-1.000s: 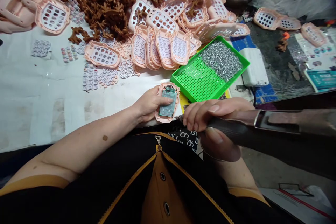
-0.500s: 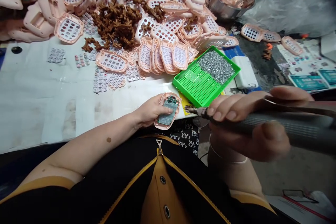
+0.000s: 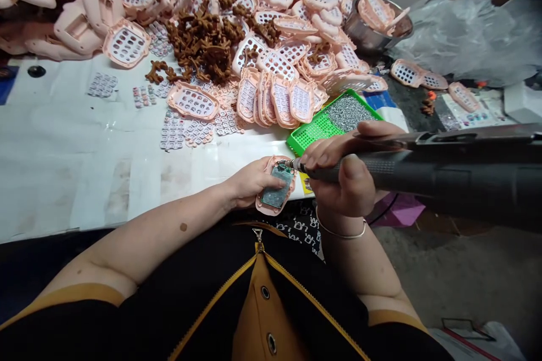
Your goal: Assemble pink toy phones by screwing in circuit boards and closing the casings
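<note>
My left hand point(image 3: 253, 181) grips a pink plastic toy phone shell point(image 3: 266, 207) near the table's front edge, thumb lying across it. Inside the shell sits a green circuit board point(image 3: 277, 189) with a greyish face and wires at its top end. My right hand point(image 3: 345, 172) is wrapped round a dark electric screwdriver point(image 3: 440, 169), held nearly level. Its bit meets the upper end of the board; whether a screw is on the tip is too small to tell. Just behind my right hand lies a green basket point(image 3: 302, 138) with many small silver screws point(image 3: 349, 111), partly hidden by that hand.
Pink shells with white hole grids point(image 3: 275, 101) are heaped across the back, with brown plastic pieces point(image 3: 203, 45) among them. Small keypad sheets point(image 3: 171, 130) lie in front. A metal bowl point(image 3: 353, 28) and clear plastic bags point(image 3: 466, 39) stand at the back right.
My right hand has brought the screwdriver leftward, from beside the basket onto the top of the board. My left hand still holds the shell. The whole view has shifted slightly.
</note>
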